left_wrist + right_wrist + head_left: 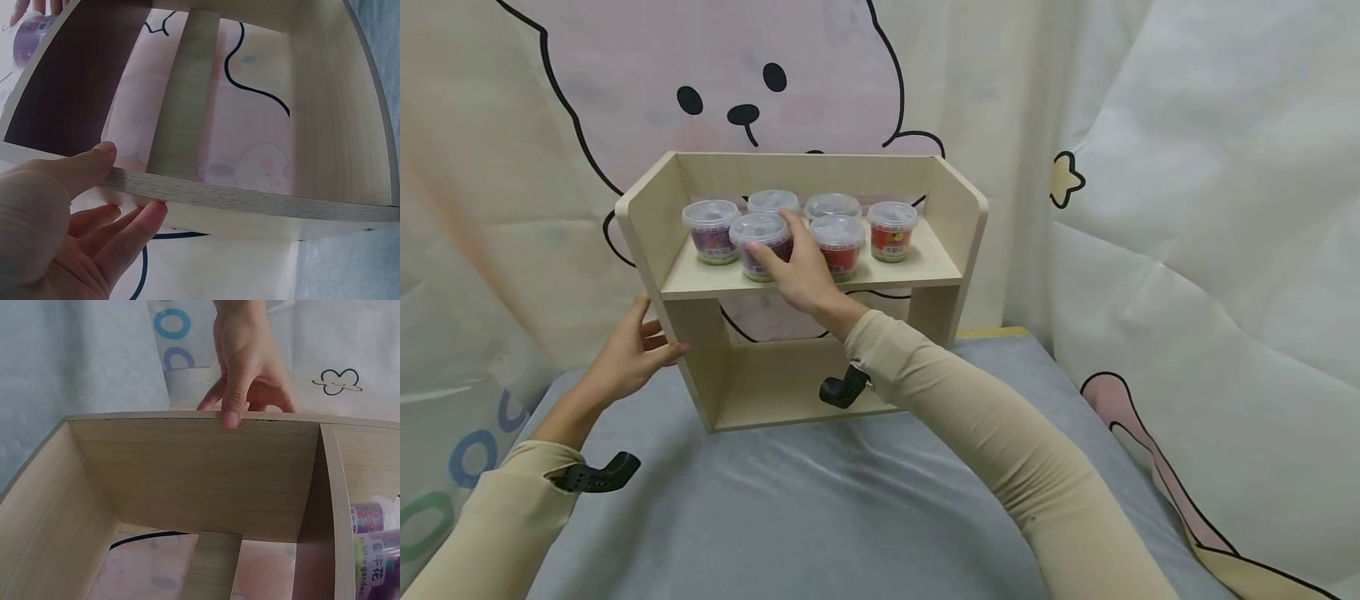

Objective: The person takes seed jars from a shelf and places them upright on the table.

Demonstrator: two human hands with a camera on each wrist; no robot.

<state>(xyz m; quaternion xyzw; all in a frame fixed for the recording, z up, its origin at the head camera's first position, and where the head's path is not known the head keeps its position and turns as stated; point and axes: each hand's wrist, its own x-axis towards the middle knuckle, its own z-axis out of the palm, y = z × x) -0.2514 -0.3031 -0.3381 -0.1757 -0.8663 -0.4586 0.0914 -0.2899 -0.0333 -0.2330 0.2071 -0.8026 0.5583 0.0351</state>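
Observation:
A small two-tier wooden shelf point(700, 283) stands on the cloth-covered table. My left hand point(628, 350) grips its left side panel; in the left wrist view, the thumb lies over the panel's front edge and the fingers are against the outer face. On the upper tier my right hand point(808, 275) holds the front purple lidded plastic cup point(754, 265) between thumb and fingers. Around it stand another purple cup point(713, 237), a red cup point(839, 258) in front, a second red cup point(892, 242) at right, and two clear-lidded cups point(772, 200) behind, partly hidden.
The lower tier point(775, 392) has an open back with a crossbar. Blue-grey cloth point(820, 517) covers the table. A printed curtain point(970, 100) hangs close behind the shelf, and another point(1210, 250) hangs at right.

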